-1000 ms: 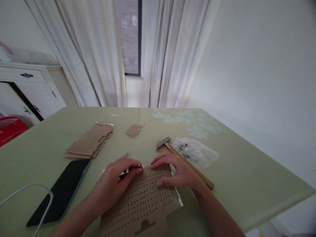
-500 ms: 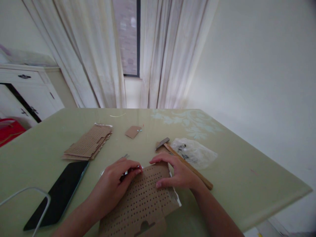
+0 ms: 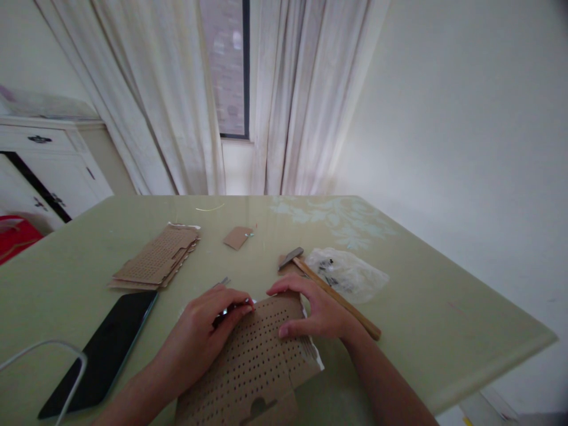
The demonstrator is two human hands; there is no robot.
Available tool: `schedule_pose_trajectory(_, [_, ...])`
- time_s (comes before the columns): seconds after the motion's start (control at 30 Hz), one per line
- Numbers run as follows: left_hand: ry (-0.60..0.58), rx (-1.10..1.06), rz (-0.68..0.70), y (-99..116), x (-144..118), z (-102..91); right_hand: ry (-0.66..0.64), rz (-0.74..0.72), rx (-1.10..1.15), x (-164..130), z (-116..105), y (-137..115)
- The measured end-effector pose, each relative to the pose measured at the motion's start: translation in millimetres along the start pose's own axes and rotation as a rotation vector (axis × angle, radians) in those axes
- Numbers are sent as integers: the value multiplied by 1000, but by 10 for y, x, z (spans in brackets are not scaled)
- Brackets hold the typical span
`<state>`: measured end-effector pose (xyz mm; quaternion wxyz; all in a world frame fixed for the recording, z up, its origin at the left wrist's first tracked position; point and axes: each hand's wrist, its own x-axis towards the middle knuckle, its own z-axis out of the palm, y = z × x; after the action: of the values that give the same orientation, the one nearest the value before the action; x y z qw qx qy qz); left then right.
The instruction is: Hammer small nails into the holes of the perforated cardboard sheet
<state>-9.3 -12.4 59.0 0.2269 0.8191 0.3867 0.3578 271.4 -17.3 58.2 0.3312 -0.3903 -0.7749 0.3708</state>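
Note:
A brown perforated cardboard sheet (image 3: 257,361) lies on the green table (image 3: 444,319) in front of me. My left hand (image 3: 206,331) rests at its upper left corner, fingers pinched on a small metal piece that is mostly hidden. My right hand (image 3: 313,310) presses flat on the sheet's upper right part, fingers spread along its far edge. A small hammer (image 3: 331,291) with a wooden handle lies just right of my right hand.
A clear plastic bag (image 3: 348,273) with small dark parts sits behind the hammer. A stack of perforated cardboard (image 3: 155,263) and a small cardboard scrap (image 3: 237,236) lie farther back. A dark phone (image 3: 104,352) and white cable (image 3: 48,349) are at left.
Both hands stay on the sheet with almost no movement. The view has shifted slightly.

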Motion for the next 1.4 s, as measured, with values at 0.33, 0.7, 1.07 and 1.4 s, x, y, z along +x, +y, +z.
schedule_pose_trajectory(0.33, [-27,7,22,17,26,-8,243,77,-220,61,-49,195])
schedule_pose_trajectory(0.7, [-46,32,12,49,47,-9,355,552,-853,161,-22,622])
schedule_pose_trajectory(1.07, [-88,12,0,61,106,17,334,495,-987,80,-192,35])
schedule_pose_trajectory(1.4, [-74,15,8,68,106,19,186,68,-580,-127,-379,-1231])
